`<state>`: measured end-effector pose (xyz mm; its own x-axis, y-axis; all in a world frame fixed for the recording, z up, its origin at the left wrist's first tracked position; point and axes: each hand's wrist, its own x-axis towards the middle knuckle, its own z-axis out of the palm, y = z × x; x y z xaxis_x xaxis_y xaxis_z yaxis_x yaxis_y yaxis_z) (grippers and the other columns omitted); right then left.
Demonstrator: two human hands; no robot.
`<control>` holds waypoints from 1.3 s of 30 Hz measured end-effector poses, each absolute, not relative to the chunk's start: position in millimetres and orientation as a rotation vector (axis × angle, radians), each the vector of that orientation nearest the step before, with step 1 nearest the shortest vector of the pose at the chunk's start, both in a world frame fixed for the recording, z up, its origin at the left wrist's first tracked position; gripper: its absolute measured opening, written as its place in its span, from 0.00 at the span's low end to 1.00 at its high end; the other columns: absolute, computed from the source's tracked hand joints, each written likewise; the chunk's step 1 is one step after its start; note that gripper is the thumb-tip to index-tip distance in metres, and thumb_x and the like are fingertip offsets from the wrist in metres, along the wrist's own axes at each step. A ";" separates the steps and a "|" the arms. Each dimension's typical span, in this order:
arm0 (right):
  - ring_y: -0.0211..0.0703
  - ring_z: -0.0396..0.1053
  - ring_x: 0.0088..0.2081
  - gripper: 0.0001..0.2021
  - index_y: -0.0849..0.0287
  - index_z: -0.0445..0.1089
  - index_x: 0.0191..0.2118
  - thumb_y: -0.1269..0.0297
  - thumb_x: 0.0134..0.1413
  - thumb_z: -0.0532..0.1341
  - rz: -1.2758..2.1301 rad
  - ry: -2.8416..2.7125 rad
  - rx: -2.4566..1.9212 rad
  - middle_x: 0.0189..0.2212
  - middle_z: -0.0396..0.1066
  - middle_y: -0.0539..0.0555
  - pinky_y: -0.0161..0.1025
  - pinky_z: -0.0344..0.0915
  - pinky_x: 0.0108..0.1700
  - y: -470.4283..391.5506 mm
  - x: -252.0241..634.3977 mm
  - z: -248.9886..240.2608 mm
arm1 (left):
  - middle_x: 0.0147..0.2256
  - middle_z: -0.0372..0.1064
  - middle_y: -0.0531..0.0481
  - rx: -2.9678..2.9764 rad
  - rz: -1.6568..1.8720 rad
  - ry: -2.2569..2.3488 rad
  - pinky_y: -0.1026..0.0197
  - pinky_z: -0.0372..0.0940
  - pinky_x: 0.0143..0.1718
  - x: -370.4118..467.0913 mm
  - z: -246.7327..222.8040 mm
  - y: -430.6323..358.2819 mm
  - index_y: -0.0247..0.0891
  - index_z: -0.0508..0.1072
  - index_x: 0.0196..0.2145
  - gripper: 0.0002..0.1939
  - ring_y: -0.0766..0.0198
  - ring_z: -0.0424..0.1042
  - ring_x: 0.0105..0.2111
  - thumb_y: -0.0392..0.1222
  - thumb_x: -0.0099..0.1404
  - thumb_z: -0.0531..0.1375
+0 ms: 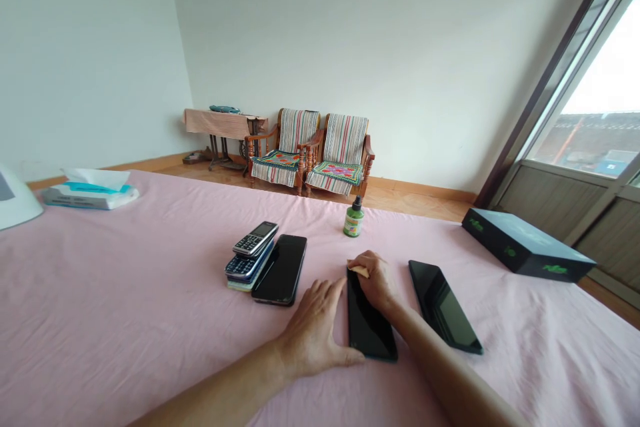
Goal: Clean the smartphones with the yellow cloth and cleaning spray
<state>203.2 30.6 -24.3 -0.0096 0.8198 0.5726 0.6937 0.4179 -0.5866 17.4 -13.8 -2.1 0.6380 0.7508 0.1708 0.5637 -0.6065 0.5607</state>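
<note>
A black phone (367, 323) lies face up on the pink cloth in front of me. My right hand (375, 280) is closed on a small yellowish cloth (359, 271), pressed to the far end of that phone. Along the phone's left side, my left hand (317, 330) is spread, its thumb reaching the near edge and its fingertips close to the upper left edge. To the right lies another dark phone (445, 307). On the left, a black phone (283, 270) rests beside a stack of keypad phones (250, 257).
A green bottle (353, 219) with a black top stands beyond my hands. There is a black box (525, 243) at the right and a tissue pack (90, 191) at the far left, beside a white object (17, 200). Two chairs (310, 153) stand beyond the pink surface (165, 280).
</note>
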 end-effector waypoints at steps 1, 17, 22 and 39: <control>0.43 0.68 0.32 0.13 0.57 0.76 0.28 0.79 0.45 0.56 0.179 -1.765 -1.306 0.28 0.72 0.55 0.39 0.64 0.37 27.9 203.4 -25.4 | 0.61 0.52 0.33 2.393 0.528 1.038 0.36 0.46 0.59 17.4 -1.9 -13.9 0.37 0.50 0.62 0.58 0.38 0.51 0.60 0.55 0.39 0.72; 0.43 0.68 0.36 0.10 0.56 0.75 0.31 0.77 0.51 0.58 0.389 -1.882 -1.191 0.32 0.71 0.55 0.38 0.65 0.38 -51.2 187.9 -18.8 | 0.52 0.61 0.40 2.453 0.486 0.947 0.43 0.55 0.54 15.4 8.0 -13.4 0.37 0.61 0.58 0.48 0.44 0.59 0.52 0.56 0.42 0.70; 0.43 0.68 0.36 0.11 0.56 0.75 0.31 0.77 0.50 0.58 0.446 -1.874 -1.201 0.32 0.70 0.55 0.37 0.64 0.38 -59.3 186.5 -17.6 | 0.51 0.61 0.42 2.459 0.529 0.906 0.47 0.57 0.53 14.2 4.5 -10.3 0.38 0.65 0.56 0.45 0.47 0.59 0.50 0.58 0.42 0.69; 0.40 0.69 0.34 0.10 0.58 0.74 0.30 0.76 0.49 0.56 0.513 -1.696 -1.255 0.31 0.70 0.54 0.35 0.64 0.37 -58.6 204.7 -12.6 | 0.51 0.61 0.43 2.514 0.555 0.997 0.48 0.57 0.51 11.0 0.1 -0.7 0.42 0.62 0.57 0.46 0.47 0.59 0.50 0.60 0.43 0.70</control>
<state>204.7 -58.6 -12.6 -0.0425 0.9016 0.4305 0.5121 0.3896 -0.7655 11.0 -0.7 0.1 0.6703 0.7091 0.2187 0.5596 -0.6766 0.4786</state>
